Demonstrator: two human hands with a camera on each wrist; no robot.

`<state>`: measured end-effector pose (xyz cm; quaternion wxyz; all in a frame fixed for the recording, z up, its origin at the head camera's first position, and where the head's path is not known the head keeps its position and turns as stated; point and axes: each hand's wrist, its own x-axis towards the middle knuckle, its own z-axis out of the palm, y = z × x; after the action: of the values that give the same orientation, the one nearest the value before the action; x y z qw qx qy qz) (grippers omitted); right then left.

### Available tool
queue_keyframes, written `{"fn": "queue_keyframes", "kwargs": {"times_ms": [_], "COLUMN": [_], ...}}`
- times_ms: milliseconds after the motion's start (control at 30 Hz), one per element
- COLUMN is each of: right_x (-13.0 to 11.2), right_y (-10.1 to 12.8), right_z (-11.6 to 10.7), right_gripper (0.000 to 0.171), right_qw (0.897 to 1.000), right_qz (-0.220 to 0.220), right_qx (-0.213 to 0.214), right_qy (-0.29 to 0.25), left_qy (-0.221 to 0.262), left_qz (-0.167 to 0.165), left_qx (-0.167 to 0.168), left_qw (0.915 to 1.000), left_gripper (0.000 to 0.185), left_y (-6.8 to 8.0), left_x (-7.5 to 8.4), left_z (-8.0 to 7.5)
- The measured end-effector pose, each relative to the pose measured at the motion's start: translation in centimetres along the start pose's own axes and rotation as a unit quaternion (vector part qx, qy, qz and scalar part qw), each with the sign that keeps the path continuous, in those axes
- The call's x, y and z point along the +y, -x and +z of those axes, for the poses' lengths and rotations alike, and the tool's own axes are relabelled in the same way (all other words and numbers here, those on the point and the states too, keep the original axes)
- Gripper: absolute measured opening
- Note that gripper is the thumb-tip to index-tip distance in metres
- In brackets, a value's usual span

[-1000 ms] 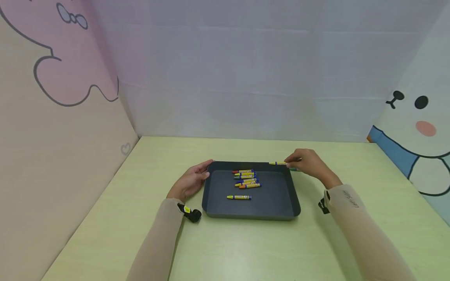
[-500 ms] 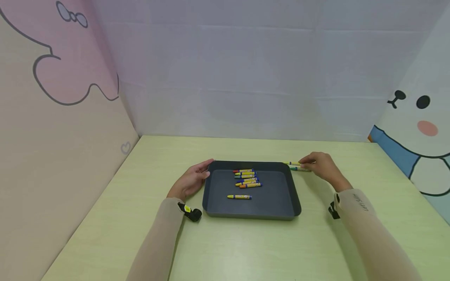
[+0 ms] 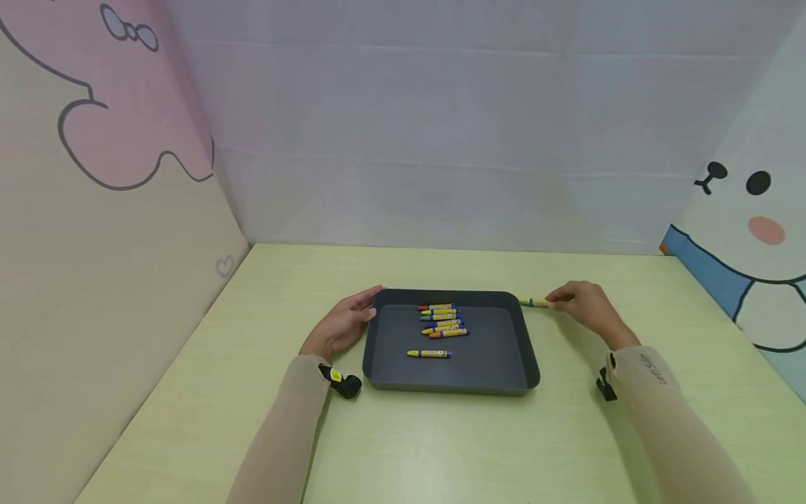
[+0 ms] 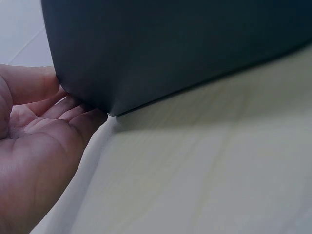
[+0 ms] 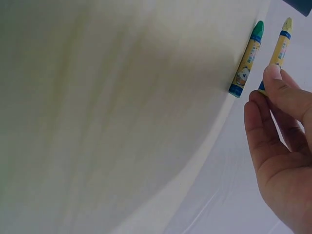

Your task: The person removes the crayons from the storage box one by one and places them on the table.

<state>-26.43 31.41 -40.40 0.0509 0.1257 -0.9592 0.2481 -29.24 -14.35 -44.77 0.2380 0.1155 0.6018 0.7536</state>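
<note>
My left hand [image 3: 343, 323] holds the left rear corner of a dark grey tray [image 3: 485, 381]. The left wrist view has thumb and fingers at the corner of the tray wall [image 4: 146, 53]. Off the tray's right side, my right hand [image 3: 588, 309] pinches a yellow crayon [image 5: 281, 48] near its dark-blue end, between thumb and fingers. A green crayon [image 5: 247, 61] lies on the table beside it, mostly covered by the yellow one in the head view. Inside the tray, several crayons [image 3: 443, 318] lie in a loose row, and one yellow crayon [image 3: 429, 354] sits apart, nearer the front.
The tray stands on a pale wood-look table [image 3: 403, 448]. A plain light cloth wall [image 3: 403, 154] rises behind the table, with cartoon-printed panels on the left and right [image 3: 755, 203].
My right hand has moved right and slightly nearer, carrying the yellow crayon from over the tray's rear right corner to beside the green crayon. The left hand and tray have stayed put.
</note>
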Motion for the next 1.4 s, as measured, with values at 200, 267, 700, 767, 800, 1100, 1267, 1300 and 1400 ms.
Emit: {"fn": "queue_keyframes", "kwargs": {"times_ms": [200,267,700,767,800,1100,1267,1300,1400], "right_x": [-0.01,0.0,0.43,0.35,0.27,0.08,-0.01,0.03,0.18], "right_y": [-0.03,-0.07,-0.23,-0.16,-0.12,-0.15,-0.24,-0.26,-0.32], "right_z": [-0.13,-0.16,-0.01,-0.05,-0.05,0.0,-0.2,-0.22,-0.22], "right_gripper": [0.019,0.018,0.017,0.016,0.016,0.017,0.02,0.02,0.02], "right_qw": [1.0,0.999,0.998,0.998,0.998,0.997,0.995,0.995,0.994], "right_qz": [0.018,0.026,0.036,0.035,0.036,0.045,0.054,0.057,0.06], "right_qx": [-0.024,-0.034,-0.056,-0.056,-0.057,-0.067,-0.081,-0.084,-0.088], "right_qy": [0.001,0.002,0.005,0.004,0.004,0.005,0.003,0.003,0.001], "left_qy": [-0.002,-0.002,-0.002,-0.004,-0.004,-0.005,-0.005,-0.005,-0.006], "left_qz": [0.001,0.002,0.005,0.006,0.006,0.005,0.006,0.005,0.005], "left_qx": [-0.001,-0.002,-0.004,-0.003,-0.002,-0.004,-0.004,-0.003,-0.002], "left_qw": [1.0,1.0,1.0,1.0,1.0,1.0,1.0,1.0,1.0], "left_gripper": [0.062,0.062,0.062,0.062,0.062,0.062,0.062,0.062,0.062], "left_y": [0.1,0.1,-0.06,-0.05,-0.04,0.08,0.06,0.04,-0.01], "left_x": [0.03,0.02,-0.1,-0.1,-0.1,-0.07,-0.09,-0.11,-0.17], "left_z": [0.06,0.07,-0.03,-0.05,-0.06,-0.04,-0.05,-0.04,-0.05]}}
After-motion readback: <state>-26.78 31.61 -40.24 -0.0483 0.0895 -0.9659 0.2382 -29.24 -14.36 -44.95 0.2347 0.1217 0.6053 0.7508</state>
